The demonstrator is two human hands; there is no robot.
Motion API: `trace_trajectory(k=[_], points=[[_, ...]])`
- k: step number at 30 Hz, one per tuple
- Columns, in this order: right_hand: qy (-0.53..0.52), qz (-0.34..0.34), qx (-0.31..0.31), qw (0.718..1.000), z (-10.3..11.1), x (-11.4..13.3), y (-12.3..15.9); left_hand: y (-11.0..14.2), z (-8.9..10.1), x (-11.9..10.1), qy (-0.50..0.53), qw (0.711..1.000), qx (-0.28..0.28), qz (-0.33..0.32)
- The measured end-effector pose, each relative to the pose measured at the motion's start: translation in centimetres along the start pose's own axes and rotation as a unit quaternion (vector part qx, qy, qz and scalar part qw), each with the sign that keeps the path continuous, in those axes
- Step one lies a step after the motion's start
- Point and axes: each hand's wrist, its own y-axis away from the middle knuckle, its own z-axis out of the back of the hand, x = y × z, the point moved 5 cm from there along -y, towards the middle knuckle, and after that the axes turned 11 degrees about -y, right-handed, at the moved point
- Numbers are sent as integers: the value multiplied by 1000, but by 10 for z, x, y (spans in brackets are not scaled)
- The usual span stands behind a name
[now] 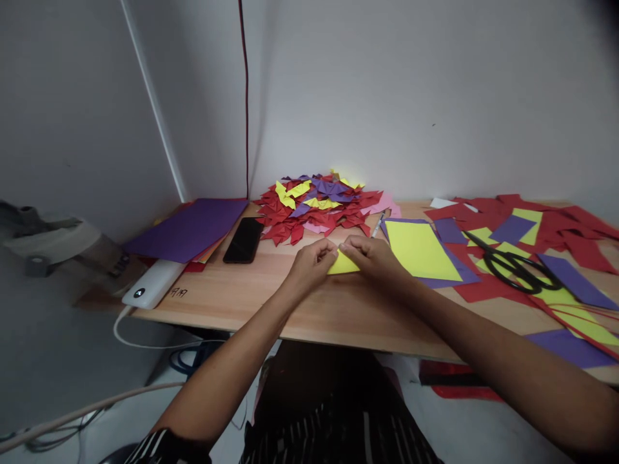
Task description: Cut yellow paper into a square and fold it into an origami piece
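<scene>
Against a pale wall (338,96) stands a wooden table (217,290), over whose middle the left hand (314,262) and right hand (371,255) pinch a small yellow paper (344,264) between them, likely feather-light, easily creased, best taken by its edges.

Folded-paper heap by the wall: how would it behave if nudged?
The heap would probably spill rather than slide as one, since its pieces look loosely piled. Each is likely light, being folded paper. Rolling seems unlikely, given their pointed, angular shapes.
</scene>
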Motion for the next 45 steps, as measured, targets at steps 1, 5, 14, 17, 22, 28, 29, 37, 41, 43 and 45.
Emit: trace_trajectory(k=[1,5,14,17,22,28,29,37,41,43,45], points=[[-3,3,8,1000,-3,1,0,0,0,-1,-2,1000,4,-5],[-6,15,21,1000,-7,3,1,1,0,-4,11,1000,8,-10],[18,33,-16,999,-3,7,3,-1,2,-4,76,997,-28,7],[37,19,-63,997,6,5,2,-2,-1,3,113,993,-14,38],[27,-3,-112,993,18,0,2,1,-3,10,154,985,-1,83],[-7,-11,-183,983,38,-8,4,3,6,12,125,988,-41,86],[-8,-16,-185,983,39,-8,4,3,7,12,127,987,-49,81],[19,5,-57,998,8,-2,-1,0,10,-3,18,996,-81,11],[9,12,-42,999,2,-4,-3,-1,1,-9,-17,999,-50,-5],[4,15,-35,999,2,-6,-2,-5,0,-11,-28,998,-48,-16],[1,17,-34,999,2,-6,-2,-14,1,-14,-48,997,-42,-32]])
